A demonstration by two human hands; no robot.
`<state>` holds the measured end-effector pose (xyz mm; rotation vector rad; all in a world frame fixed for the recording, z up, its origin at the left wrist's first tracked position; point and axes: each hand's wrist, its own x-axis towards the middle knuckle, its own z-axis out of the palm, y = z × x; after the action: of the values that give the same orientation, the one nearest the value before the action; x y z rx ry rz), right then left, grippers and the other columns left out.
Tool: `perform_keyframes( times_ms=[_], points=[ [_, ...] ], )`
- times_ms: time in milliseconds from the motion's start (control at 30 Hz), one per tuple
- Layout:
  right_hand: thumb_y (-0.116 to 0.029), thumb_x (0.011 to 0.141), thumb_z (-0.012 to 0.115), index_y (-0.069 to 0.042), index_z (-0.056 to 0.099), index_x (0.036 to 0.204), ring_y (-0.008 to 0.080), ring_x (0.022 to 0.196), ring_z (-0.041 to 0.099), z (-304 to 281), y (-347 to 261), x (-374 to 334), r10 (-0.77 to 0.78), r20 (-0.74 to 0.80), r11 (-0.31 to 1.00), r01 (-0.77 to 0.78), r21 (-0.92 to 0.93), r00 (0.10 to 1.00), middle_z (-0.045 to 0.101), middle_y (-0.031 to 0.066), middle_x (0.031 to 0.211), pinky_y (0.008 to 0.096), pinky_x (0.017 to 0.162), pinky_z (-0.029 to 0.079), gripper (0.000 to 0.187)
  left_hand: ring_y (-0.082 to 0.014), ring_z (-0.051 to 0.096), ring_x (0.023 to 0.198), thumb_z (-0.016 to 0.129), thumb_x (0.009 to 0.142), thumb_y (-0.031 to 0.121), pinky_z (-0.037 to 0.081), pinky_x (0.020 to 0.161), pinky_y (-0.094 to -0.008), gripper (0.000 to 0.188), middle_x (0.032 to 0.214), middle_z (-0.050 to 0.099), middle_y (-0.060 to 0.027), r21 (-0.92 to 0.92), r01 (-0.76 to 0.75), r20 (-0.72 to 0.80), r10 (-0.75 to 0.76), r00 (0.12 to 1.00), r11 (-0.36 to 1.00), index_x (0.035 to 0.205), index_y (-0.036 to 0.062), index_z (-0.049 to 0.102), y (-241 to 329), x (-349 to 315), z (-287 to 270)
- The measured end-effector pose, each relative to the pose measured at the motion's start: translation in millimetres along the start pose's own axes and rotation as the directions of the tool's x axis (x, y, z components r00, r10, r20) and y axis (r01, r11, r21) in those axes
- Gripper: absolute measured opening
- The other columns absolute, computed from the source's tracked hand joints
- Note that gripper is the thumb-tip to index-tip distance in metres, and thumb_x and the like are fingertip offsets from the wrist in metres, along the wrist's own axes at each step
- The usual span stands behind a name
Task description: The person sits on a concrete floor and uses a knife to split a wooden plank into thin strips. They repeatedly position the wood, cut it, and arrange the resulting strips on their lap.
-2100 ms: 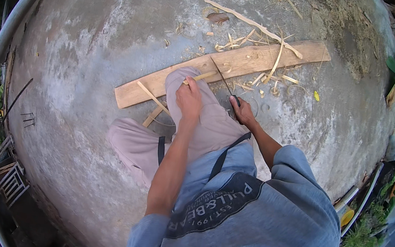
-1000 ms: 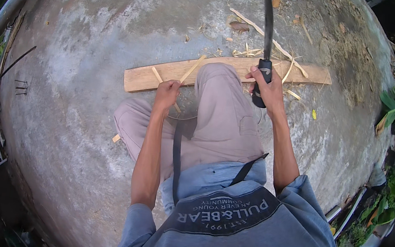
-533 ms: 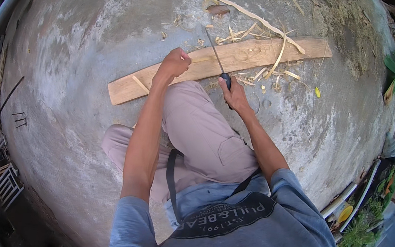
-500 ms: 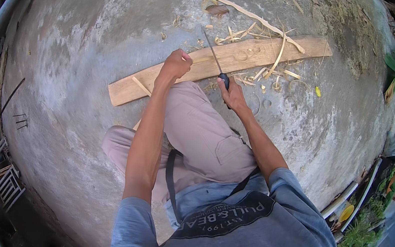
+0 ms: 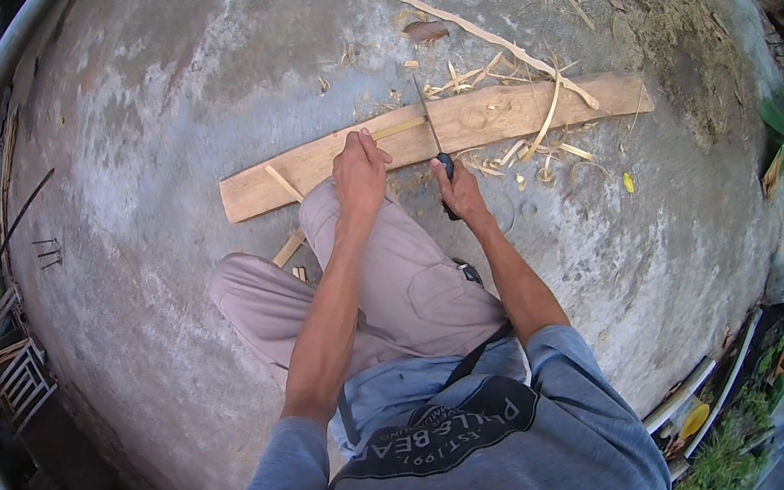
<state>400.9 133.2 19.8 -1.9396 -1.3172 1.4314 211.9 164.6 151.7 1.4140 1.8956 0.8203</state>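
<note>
My right hand is wrapped round the black handle of a knife, whose long thin blade points up and slightly left over the wooden plank. In my left hand, the fingers pinch a thin pale wooden strip. From these fingers the strip runs right along the plank and reaches the knife blade. The blade crosses the strip's far end; whether it cuts in is too small to tell. Below the left hand, my bent knee rests against the plank's near edge.
Curled shavings lie around the plank's right half. A long crooked pale stick rests across its far edge. A short wooden piece leans over the plank's left part. Another slat shows beside my leg on the concrete floor.
My left hand has moved right and a little nearer to me, and the pale strip now shows between it and the blade. The right hand with the knife has barely moved.
</note>
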Motion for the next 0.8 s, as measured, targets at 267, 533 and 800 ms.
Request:
perform_keyframes(
  times_ms=[267,533,800],
  points=[
    [-0.063,0.104,0.047,0.003,0.061,0.093,0.0220,0.062,0.067,5.4,-44.0,-41.4,-0.062,0.096,0.993,0.052,0.110,0.993,0.061,0.0106,0.067,0.0404,0.059,0.054,0.068,-0.0382,0.070,0.069,0.036,0.112,0.029,0.053,0.072,-0.0493,0.047,0.067,0.070,-0.0146,0.276,-0.076,0.001,0.079,0.997,0.958,0.089,-0.0010,0.064,-18.9,-2.3,2.7],
    [-0.053,0.103,0.052,0.008,0.063,0.111,0.0436,0.079,0.071,-0.3,-75.5,-74.7,-0.091,0.105,0.992,0.082,0.092,0.990,0.067,0.0287,0.075,0.0523,0.075,0.053,0.063,-0.0440,0.071,0.079,0.035,0.111,0.032,0.052,0.077,-0.0541,0.049,0.083,0.074,-0.0206,0.297,-0.070,-0.031,0.083,0.996,0.952,0.091,-0.0002,0.066,-29.8,-10.5,3.5],
    [-0.054,0.103,0.052,0.010,0.063,0.104,0.0480,0.086,0.070,14.6,-54.0,-54.4,-0.108,-0.014,0.994,0.108,0.003,0.994,0.067,0.0332,0.079,0.0539,0.077,0.053,0.065,-0.0440,0.072,0.084,0.034,0.111,0.030,0.053,0.079,-0.0540,0.049,0.086,0.075,-0.0203,0.228,-0.107,-0.031,0.117,0.993,0.968,0.095,-0.0027,0.067,-19.5,-5.6,1.5]
  ],
)
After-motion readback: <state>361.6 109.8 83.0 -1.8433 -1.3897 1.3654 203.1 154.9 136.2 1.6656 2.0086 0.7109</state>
